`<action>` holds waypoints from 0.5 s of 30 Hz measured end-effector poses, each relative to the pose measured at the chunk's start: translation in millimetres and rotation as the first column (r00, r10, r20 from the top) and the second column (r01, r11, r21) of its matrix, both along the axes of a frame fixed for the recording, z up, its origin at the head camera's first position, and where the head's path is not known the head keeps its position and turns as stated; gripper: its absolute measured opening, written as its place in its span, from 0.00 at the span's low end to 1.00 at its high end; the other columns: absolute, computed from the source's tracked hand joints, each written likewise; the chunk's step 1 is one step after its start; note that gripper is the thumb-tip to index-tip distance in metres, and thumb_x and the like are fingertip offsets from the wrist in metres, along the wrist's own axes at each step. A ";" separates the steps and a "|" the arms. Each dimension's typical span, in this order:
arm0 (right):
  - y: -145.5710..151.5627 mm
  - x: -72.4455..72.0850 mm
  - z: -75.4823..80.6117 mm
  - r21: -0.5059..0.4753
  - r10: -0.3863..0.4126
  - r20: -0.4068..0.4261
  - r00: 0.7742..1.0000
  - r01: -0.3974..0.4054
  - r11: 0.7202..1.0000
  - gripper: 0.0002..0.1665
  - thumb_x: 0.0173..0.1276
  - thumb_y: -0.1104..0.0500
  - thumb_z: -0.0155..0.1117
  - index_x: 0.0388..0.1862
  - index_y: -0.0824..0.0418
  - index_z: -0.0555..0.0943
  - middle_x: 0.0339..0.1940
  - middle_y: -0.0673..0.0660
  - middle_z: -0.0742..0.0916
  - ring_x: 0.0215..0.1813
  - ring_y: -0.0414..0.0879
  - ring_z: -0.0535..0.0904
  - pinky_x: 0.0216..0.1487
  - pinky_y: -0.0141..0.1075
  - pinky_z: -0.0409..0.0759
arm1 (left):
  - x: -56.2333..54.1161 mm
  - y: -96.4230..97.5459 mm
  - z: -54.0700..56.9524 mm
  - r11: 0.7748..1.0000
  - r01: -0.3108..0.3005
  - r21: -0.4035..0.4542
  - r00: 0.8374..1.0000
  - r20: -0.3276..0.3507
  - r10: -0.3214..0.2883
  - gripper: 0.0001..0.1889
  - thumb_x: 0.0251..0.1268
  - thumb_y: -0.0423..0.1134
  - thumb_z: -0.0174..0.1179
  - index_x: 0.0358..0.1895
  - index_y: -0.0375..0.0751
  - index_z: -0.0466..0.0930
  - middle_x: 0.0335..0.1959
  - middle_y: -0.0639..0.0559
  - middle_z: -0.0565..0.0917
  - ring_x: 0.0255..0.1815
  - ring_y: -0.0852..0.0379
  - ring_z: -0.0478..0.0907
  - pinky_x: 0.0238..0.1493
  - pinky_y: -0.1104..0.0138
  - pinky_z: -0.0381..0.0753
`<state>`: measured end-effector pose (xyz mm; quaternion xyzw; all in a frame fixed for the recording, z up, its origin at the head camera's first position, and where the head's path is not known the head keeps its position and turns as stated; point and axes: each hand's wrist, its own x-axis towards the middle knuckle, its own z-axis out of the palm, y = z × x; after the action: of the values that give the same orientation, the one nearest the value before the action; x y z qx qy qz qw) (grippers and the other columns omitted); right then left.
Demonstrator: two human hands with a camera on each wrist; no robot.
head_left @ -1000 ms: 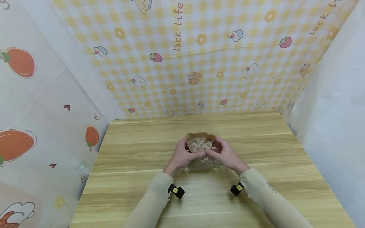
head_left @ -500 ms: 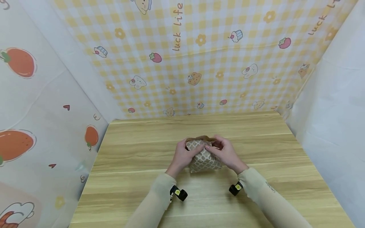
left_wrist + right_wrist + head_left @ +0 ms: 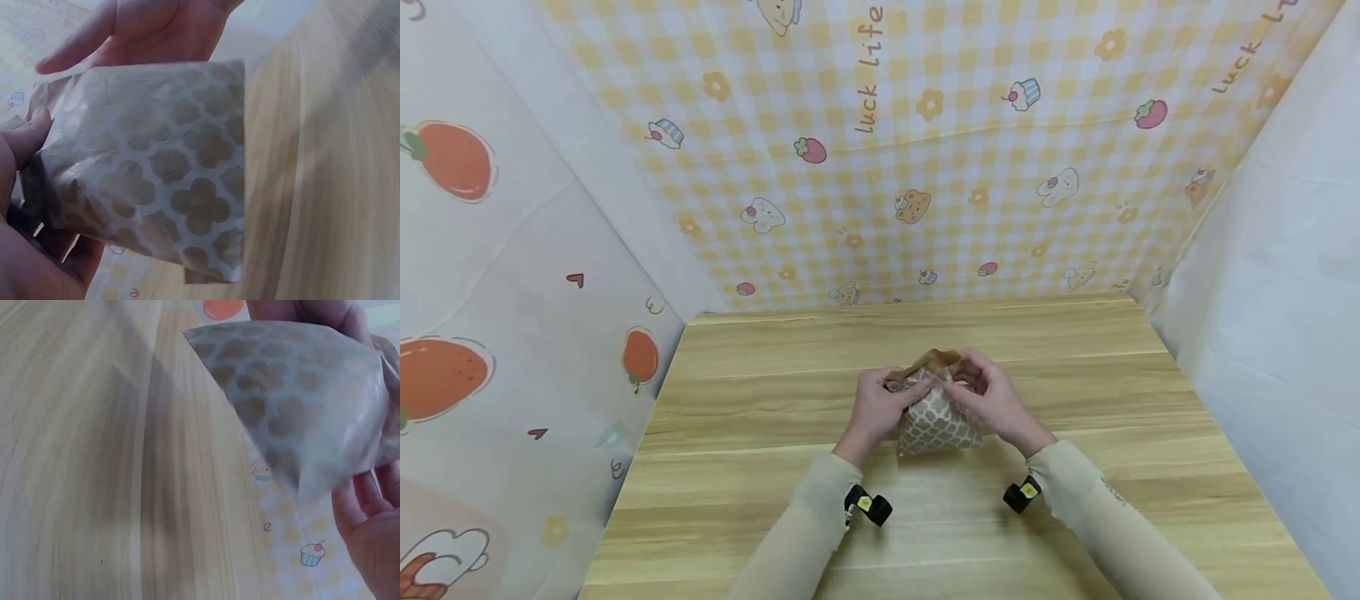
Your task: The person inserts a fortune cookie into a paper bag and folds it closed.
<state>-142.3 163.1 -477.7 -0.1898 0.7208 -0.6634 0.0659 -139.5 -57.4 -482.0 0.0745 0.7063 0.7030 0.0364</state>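
Note:
A brown paper bag with a pale lattice pattern is held at its upper end between both hands, above the middle of the table. My left hand grips the bag's left upper edge, thumb over the patterned front and fingers behind. On the other side, my right hand holds the upper right edge, thumb towards the front and fingers curled behind the mouth. The rim looks creased and partly folded. In the left wrist view the bag looks rather full; its contents are hidden. The right wrist view shows its bottom corners hanging free.
A wood-grain table extends around the hands. Behind it hangs a yellow checked cloth, with a fruit-printed white sheet on the left and a plain white sheet on the right. Black wrist cameras sit at both cuffs.
The bag's mouth was wide a second ago and has since narrowed, its rim bunching towards the right hand. The patterned front now faces up more fully. Both hands have shifted only slightly.

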 end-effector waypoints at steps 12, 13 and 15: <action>2.6 -3.8 -0.9 -0.057 0.021 -0.162 0.987 -0.031 0.998 0.30 0.80 0.70 0.56 0.77 0.67 0.63 0.56 0.66 0.83 0.52 0.42 0.86 0.53 0.35 0.88 | -2.8 -6.9 2.6 1.000 0.012 0.024 0.999 0.031 -0.012 0.17 0.66 0.44 0.74 0.48 0.34 0.90 0.37 0.43 0.92 0.33 0.53 0.89 0.38 0.64 0.90; 2.5 -3.9 -0.2 -0.054 0.020 -0.157 0.987 -0.028 0.998 0.30 0.80 0.70 0.57 0.77 0.66 0.63 0.56 0.66 0.83 0.52 0.43 0.87 0.52 0.36 0.88 | -2.6 -7.1 2.8 1.000 0.013 0.029 0.999 0.043 -0.014 0.17 0.66 0.44 0.75 0.48 0.34 0.90 0.37 0.43 0.92 0.33 0.53 0.90 0.38 0.64 0.90; 1.8 -4.4 1.6 -0.022 0.007 -0.136 0.991 -0.010 1.000 0.31 0.79 0.69 0.60 0.77 0.64 0.64 0.53 0.65 0.84 0.51 0.44 0.87 0.50 0.36 0.89 | -2.2 -7.3 3.2 0.999 0.017 0.037 0.998 0.066 -0.019 0.18 0.64 0.44 0.76 0.50 0.35 0.90 0.38 0.44 0.92 0.34 0.53 0.90 0.40 0.63 0.91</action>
<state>-146.7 164.9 -476.1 -0.2385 0.7153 -0.6567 0.0173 -141.7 -64.7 -478.8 0.0580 0.6911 0.7175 0.0649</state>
